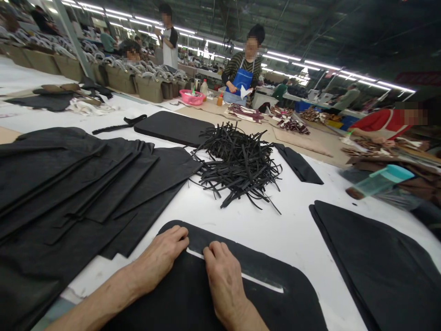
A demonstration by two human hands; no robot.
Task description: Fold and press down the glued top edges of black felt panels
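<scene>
A black leather-like panel (pixel 292 303) with rounded corners lies flat on the white table in front of me. A long narrow white slot (pixel 262 282) runs across its upper part, with a dull sheen on the black around it. My left hand (pixel 167 253) is closed, its curled fingertips at the panel by the slot's left end. Just to its right, my right hand (pixel 225 273) is closed too, fingers bent over the slot and hiding part of it. Both seem to pinch the slot's edge; the fingertips are partly hidden.
Overlapping black sheets (pixel 86 188) spread at left. Beyond the panel lie a heap of thin black strips (pixel 237 165) and a thick black slab (pixel 172 128). More black panels (pixel 379 257) and a teal-lidded bottle (pixel 382 180) are at right. Co-workers stand farther back.
</scene>
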